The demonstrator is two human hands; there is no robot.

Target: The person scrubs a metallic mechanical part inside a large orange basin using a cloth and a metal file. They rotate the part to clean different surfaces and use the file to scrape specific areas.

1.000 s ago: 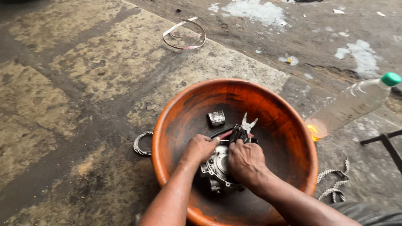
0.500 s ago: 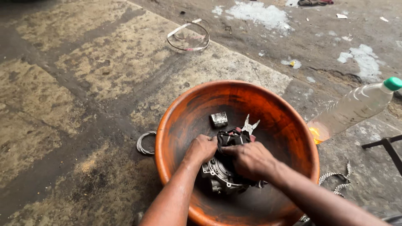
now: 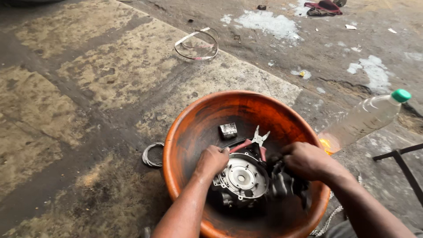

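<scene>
Engine casing (image 3: 240,178), a round grey metal part with a flat circular face turned upward, lies low in the orange basin (image 3: 194,119), toward the near side of the bowl. The left hand (image 3: 211,161) sits just to the casing's left, curled over its upper-left rim and gripping it there. The right hand (image 3: 306,159) lies on the opposite side, clenched around a dark, oily rag (image 3: 282,183) that hangs against the casing's right edge. So the part sits squarely between the two hands, the left one touching the metal, the right one touching it only through the cloth. Being round, the casing has no clear long axis; its open face points up at the camera. Red-handled pliers (image 3: 255,141) lie just beyond it, jaws pointing away, and a small metal block (image 3: 228,130) rests farther up the basin wall. A clear plastic bottle (image 3: 365,119) with a green cap lies outside, to the right.
</scene>
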